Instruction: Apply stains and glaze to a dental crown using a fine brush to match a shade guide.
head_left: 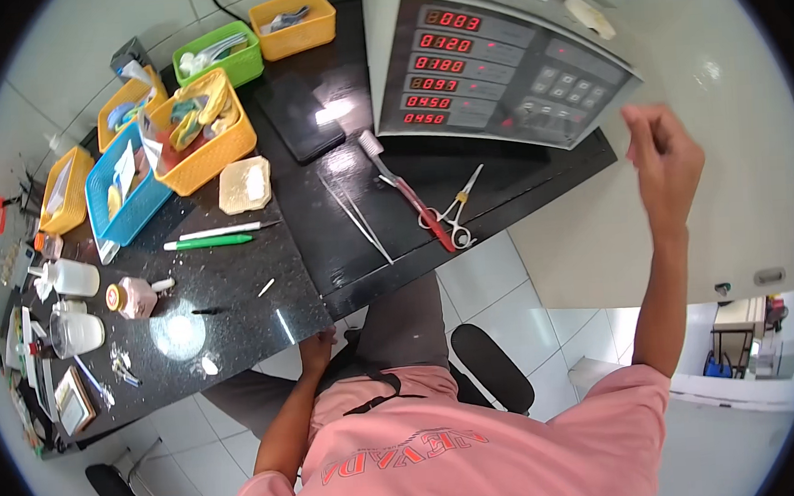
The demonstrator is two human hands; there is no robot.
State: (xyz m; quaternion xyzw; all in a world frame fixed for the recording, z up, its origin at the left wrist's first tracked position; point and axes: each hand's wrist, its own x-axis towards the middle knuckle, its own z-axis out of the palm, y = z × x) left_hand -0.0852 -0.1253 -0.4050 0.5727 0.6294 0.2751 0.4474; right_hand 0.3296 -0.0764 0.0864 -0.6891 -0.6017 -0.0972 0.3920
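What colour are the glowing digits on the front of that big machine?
Red; the lit digits show best in the head view.

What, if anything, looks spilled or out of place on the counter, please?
Pale crumbs and a white lump lie loose toward the left front of the dark counter; they look like uncleared debris, being irregular bits scattered directly on its surface.

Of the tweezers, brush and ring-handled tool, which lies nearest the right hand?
The ring-handled tool: it lies rightmost, toward the right hand; the brush and tweezers lie farther left.
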